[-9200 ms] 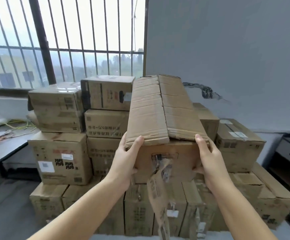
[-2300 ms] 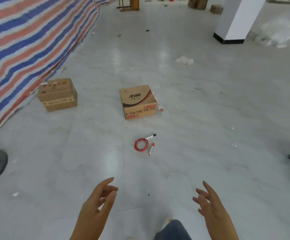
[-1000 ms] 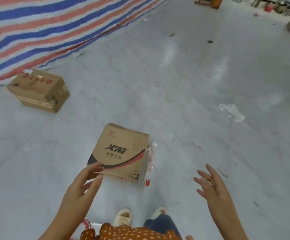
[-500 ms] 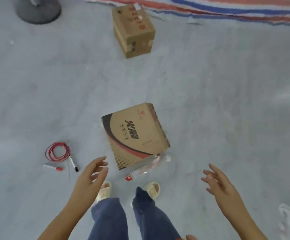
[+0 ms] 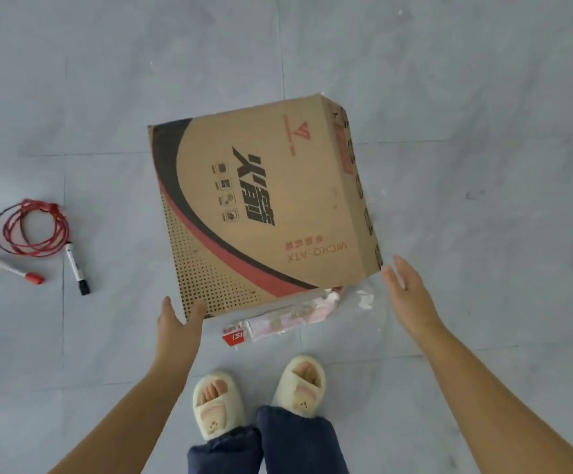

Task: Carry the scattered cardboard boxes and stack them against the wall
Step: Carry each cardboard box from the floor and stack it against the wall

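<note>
A printed cardboard box [image 5: 264, 213] lies flat on the grey tiled floor [image 5: 466, 114], near the middle of the view, turned at a slant to the tile joints and just ahead of the person's slippers [image 5: 257, 391]. The left hand [image 5: 179, 323] is at the box's near left corner with thumb and fingers spread wide on either side of that corner, holding nothing; whether it touches the cardboard cannot be told. The right hand [image 5: 406, 295] is beside the near right corner, fingers straight and together, fingertips at the box's edge, gripping nothing. A clear plastic packet with a red label [image 5: 278, 323] lies on the floor against the box's near edge, between the two hands. Well apart to the left are a coiled red cord [image 5: 28, 229], a black-capped marker [image 5: 77, 268] and a red-capped marker [image 5: 15, 270].
</note>
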The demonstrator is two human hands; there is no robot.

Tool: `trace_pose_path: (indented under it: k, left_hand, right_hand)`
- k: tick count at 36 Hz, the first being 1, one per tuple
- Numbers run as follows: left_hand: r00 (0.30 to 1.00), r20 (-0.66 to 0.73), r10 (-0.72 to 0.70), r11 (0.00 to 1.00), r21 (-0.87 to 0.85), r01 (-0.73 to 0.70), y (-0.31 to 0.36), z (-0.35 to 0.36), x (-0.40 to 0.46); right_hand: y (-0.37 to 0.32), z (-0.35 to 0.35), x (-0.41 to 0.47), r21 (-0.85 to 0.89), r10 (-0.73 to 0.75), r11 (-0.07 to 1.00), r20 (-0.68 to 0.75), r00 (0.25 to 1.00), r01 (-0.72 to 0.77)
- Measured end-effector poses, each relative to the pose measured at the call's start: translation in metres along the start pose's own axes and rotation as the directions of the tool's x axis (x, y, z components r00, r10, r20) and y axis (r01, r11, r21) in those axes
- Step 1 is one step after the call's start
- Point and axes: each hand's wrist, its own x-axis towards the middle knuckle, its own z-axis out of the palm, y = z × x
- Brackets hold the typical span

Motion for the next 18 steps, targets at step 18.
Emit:
trace_pose_path:
  k: [18]
  left_hand:
    - [0.998, 0.058, -0.007, 0.866, -0.498, 0.035, -0.011, -0.013, 0.078]
  right_hand:
    - [-0.005, 0.064, 0.049, 0.340, 0.000, 0.940, 0.021, 1.000, -0.007]
